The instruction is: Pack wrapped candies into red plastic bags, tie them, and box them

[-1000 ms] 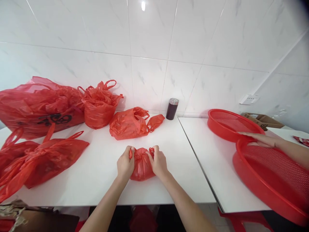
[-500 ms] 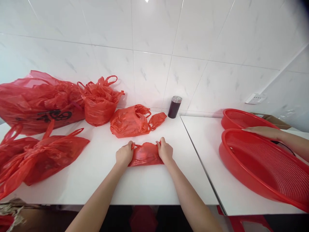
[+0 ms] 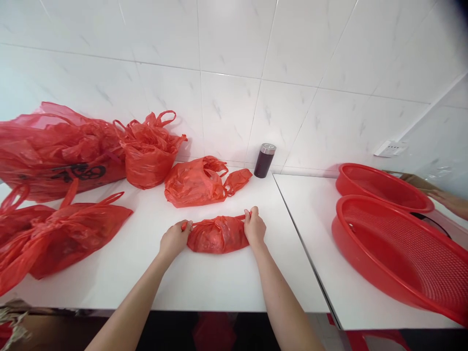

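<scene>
A small red plastic bag [image 3: 218,236] lies on the white table [image 3: 215,282], bunched up around contents I cannot make out. My left hand [image 3: 176,239] is closed on its left end, and my right hand [image 3: 255,227] grips the right end. Between the two hands the top of the bag is drawn tight. Just behind it rests a crumpled red plastic bag [image 3: 195,183] with a small knotted red bundle [image 3: 238,181] at its right side.
A dark flask [image 3: 264,161] stands by the tiled wall. Filled red bags [image 3: 151,163] sit at the left, one large bag [image 3: 91,175] bearing black print. Red baskets [image 3: 365,263] occupy the right table, where another person's arm [image 3: 446,199] reaches in.
My hands have moved apart, the left one going left, and the bag's ends are pulled out tighter. The other person's hand has withdrawn from the basket rim.
</scene>
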{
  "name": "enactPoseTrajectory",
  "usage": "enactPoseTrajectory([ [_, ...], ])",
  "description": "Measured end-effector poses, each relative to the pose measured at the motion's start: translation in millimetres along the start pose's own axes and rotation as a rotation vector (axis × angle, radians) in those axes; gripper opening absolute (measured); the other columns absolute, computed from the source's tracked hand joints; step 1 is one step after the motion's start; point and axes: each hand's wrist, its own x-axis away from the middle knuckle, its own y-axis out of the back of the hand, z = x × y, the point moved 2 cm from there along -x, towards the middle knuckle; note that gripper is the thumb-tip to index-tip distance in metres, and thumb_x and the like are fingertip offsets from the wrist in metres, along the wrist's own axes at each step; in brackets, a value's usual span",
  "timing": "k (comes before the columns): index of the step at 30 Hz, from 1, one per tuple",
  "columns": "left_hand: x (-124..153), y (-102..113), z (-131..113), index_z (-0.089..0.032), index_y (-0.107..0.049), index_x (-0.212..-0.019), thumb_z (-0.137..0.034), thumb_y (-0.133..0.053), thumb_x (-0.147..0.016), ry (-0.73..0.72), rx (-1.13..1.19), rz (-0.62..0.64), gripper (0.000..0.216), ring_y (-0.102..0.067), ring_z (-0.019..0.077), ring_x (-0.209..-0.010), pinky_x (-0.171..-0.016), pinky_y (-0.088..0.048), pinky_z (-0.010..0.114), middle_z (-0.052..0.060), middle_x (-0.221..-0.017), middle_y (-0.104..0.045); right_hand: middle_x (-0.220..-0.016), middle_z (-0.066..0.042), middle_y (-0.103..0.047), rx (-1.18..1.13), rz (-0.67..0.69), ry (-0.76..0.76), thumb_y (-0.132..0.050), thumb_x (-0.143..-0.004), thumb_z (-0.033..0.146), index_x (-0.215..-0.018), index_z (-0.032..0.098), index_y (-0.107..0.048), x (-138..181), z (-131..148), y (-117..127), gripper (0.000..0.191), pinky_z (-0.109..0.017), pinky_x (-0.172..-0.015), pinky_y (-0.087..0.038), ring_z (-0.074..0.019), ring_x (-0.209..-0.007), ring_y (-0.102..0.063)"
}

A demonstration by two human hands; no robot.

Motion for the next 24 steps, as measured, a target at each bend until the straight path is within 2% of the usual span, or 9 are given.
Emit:
enactPoseTrajectory([
  [2,0.2,10.1,-11.5,-0.021,-0.065,-0.103,-0.029,-0.036,-0.093,-0.021,0.017,-0.076,0.031,-0.063,0.0312,-0.097,-0.081,-0.046,0.045,0.014,-0.11,-0.068,-0.062,0.003,-0.055,-0.094,-0.031,-0.007,-0.035,-0.097,0.043,-0.089,0.023,-0.046,0.5,-2.7,2.2,0.024,-0.025,-0.051,-0.027,-0.0164,-0.055,-0.052],
  [5,7.7,16.6,-44.6,-0.024,-0.056,-0.125,-0.018,-0.036,-0.092,-0.166,0.036,-0.174,0.039,-0.046,0.0289,-0.126,-0.106,-0.029,0.05,0.012,-0.137,-0.053,-0.071,0.001,-0.059,-0.256,-0.088,-0.02,-0.038,-0.093,0.05,-0.095,0.023,-0.05,1.8,-6.4,7.2,0.029,-0.026,-0.058,-0.036,-0.0169,-0.062,-0.056],
  [7,12.8,9.3,-68.6,-0.031,-0.057,-0.125,-0.025,-0.047,-0.09,-0.32,0.056,-0.125,0.037,-0.045,0.0226,-0.129,-0.111,-0.025,0.041,0.004,-0.137,-0.055,-0.087,-0.003,-0.062,-0.356,-0.139,-0.03,-0.041,-0.091,0.052,-0.105,0.023,-0.052,1.8,-9.8,10.7,0.035,-0.027,-0.065,-0.041,-0.0179,-0.073,-0.058],
  [10,13.9,-4.3,-83.1,-0.029,-0.067,-0.106,-0.031,-0.069,-0.075,-0.394,0.084,-0.013,0.031,-0.06,0.0261,-0.108,-0.104,-0.035,0.041,0.004,-0.108,-0.071,-0.105,-0.008,-0.056,-0.481,-0.205,-0.073,-0.039,-0.09,0.053,-0.12,0.021,-0.047,-0.8,-18.1,14.0,0.045,-0.029,-0.069,-0.046,-0.0195,-0.088,-0.058],
  [13,15.3,5.1,-62.5,-0.026,-0.068,-0.089,-0.029,-0.065,-0.077,-0.332,0.143,0.015,0.013,-0.067,0.0217,-0.083,-0.083,-0.049,0.034,0.001,-0.086,-0.074,-0.104,-0.009,-0.055,-0.558,-0.193,-0.108,-0.039,-0.088,0.053,-0.121,0.02,-0.043,-4.7,-27.3,13.6,0.047,-0.028,-0.062,-0.05,-0.0191,-0.083,-0.06],
  [16,23.9,43.2,-17.3,-0.026,-0.064,-0.093,-0.028,-0.059,-0.08,-0.211,0.193,-0.054,0.013,-0.067,0.016,-0.073,-0.067,-0.05,0.025,-0.002,-0.086,-0.072,-0.103,-0.008,-0.057,-0.563,-0.169,-0.105,-0.044,-0.086,0.05,-0.116,0.02,-0.044,-6.4,-32.8,10.7,0.042,-0.028,-0.059,-0.05,-0.0185,-0.079,-0.061],
  [18,31.6,76.0,14.5,-0.025,-0.062,-0.093,-0.028,-0.058,-0.08,-0.099,0.176,-0.152,0.014,-0.066,0.0179,-0.076,-0.07,-0.051,0.027,-0.001,-0.087,-0.071,-0.103,-0.008,-0.058,-0.53,-0.162,-0.087,-0.045,-0.085,0.047,-0.112,0.021,-0.046,-5.8,-33.1,8.2,0.037,-0.029,-0.062,-0.049,-0.019,-0.08,-0.06],
  [21,41.8,114.3,47.0,-0.022,-0.06,-0.107,-0.032,-0.053,-0.083,0.084,0.097,-0.389,0.027,-0.06,0.0314,-0.105,-0.092,-0.044,0.047,0.011,-0.113,-0.064,-0.105,-0.01,-0.058,-0.44,-0.155,-0.029,-0.041,-0.087,0.043,-0.108,0.019,-0.049,-3.8,-26.5,5.1,0.033,-0.034,-0.07,-0.048,-0.0211,-0.084,-0.059],
  [24,47.4,113.4,50.8,-0.023,-0.056,-0.118,-0.034,-0.05,-0.085,0.085,0.037,-0.571,0.035,-0.046,0.0363,-0.124,-0.105,-0.028,0.059,0.014,-0.129,-0.054,-0.109,-0.013,-0.057,-0.317,-0.101,0.131,-0.042,-0.087,0.037,-0.105,0.017,-0.054,-7.9,-6.6,0.5,0.029,-0.038,-0.081,-0.046,-0.0241,-0.095,-0.055],
])
